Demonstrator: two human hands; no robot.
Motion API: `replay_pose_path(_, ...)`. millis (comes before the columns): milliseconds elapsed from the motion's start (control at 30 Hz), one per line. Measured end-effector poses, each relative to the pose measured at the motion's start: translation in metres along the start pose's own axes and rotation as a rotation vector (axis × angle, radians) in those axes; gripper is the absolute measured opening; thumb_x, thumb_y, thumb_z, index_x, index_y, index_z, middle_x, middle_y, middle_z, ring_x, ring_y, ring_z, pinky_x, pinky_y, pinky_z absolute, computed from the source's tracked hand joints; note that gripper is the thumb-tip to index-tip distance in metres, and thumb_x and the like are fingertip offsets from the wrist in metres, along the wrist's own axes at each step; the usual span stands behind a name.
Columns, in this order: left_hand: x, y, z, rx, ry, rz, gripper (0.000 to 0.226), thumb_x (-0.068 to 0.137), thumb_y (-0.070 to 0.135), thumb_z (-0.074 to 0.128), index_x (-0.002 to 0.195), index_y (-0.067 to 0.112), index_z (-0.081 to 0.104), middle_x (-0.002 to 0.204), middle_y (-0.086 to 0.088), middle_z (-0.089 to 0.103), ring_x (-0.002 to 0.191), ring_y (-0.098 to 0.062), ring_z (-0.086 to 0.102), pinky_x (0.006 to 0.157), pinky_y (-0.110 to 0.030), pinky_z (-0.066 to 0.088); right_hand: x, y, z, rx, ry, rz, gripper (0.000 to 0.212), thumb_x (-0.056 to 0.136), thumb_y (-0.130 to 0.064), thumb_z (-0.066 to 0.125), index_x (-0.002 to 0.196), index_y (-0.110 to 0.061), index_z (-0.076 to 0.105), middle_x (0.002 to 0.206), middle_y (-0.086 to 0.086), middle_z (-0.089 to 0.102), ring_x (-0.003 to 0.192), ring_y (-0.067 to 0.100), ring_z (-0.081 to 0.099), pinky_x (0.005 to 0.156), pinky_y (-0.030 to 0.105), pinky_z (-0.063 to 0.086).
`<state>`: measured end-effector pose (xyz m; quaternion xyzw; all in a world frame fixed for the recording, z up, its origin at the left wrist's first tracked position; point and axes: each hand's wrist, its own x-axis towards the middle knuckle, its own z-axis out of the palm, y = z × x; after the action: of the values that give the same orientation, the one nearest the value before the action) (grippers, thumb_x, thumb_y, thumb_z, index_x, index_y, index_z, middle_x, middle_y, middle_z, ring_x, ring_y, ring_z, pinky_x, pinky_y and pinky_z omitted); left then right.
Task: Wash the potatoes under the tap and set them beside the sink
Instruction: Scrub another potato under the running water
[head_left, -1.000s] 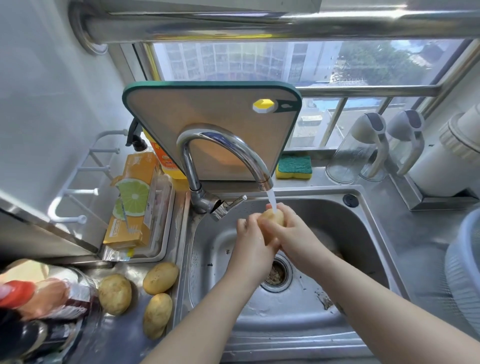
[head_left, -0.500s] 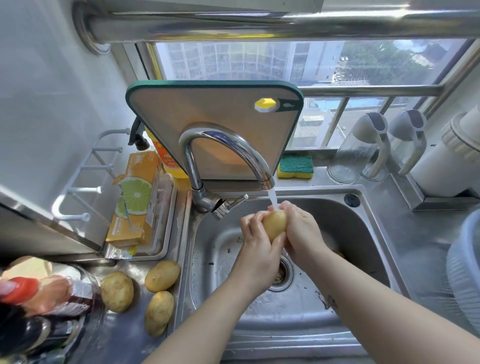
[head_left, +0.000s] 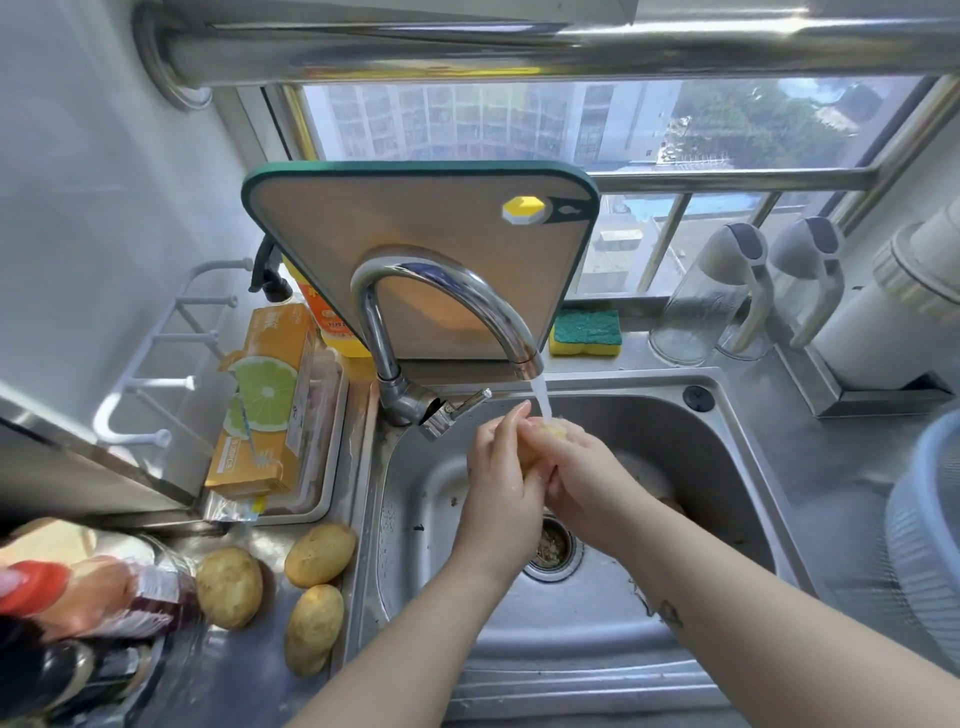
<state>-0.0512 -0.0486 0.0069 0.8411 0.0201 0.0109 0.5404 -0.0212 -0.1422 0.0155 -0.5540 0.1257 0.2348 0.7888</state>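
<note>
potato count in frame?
4. Three potatoes lie on the counter left of the sink; one potato is held between left hand and right hand under the tap. A brownish bit behind the right forearm may be a fifth.

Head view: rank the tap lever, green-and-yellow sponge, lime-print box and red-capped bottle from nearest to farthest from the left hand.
1. Tap lever, just up-left of the left hand.
2. Green-and-yellow sponge, behind the sink, to the right.
3. Lime-print box, left of the sink.
4. Red-capped bottle, far left at the frame's edge.
</note>
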Motion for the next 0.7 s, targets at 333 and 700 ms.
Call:
replay_pose_path(333, -0.003, 0.004, 0.001, 0.008, -0.044, 0.099, 0.067, 0.096, 0.017, 0.047, 0.145, 0.038, 0.005, 0.131, 0.012, 0.024, 0.129, -0.002, 0.026, 0.109, -0.018, 0.021, 0.007, -0.012, 0.009, 0.065, 0.326, -0.061, 0.032, 0.100, -0.015, 0.038, 0.084, -0.004, 0.063, 0.077, 0.015, 0.065, 0.071, 0.026, 0.062, 0.071, 0.036, 0.052)
replay_pose_path(700, 0.012, 0.011, 0.013, -0.797, -0.083, -0.487, 0.037, 0.087, 0.024, 0.065, 0.122, 0.013, 0.058, 0.117, -0.012, 0.066, 0.100, -0.016, 0.066, 0.081, -0.030, 0.054, 0.001, -0.005, -0.001, -0.190, 0.294, -0.272, 0.029, 0.101, -0.021, 0.040, 0.125, -0.015, 0.056, 0.084, 0.005, 0.076, 0.093, 0.021, 0.069, 0.090, 0.041, 0.053)
